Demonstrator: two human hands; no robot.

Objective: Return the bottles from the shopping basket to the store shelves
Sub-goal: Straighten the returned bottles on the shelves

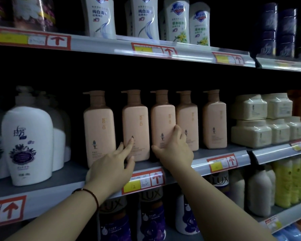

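Several peach pump bottles stand in a row on the middle shelf (63,181). My right hand (174,148) grips the third peach bottle (162,122) low down, thumb on its left edge and fingers curled round its right edge. My left hand (111,164) reaches with straight fingers and touches the lower front of the second peach bottle (135,122). The first peach bottle (98,126) stands just left of that hand. The shopping basket is out of view.
A big white pump bottle (27,145) stands at the left of the same shelf, cream square jars (250,122) at the right. White body-wash bottles (101,16) fill the upper shelf. Purple LUX bottles (151,218) and yellow bottles (292,181) sit below.
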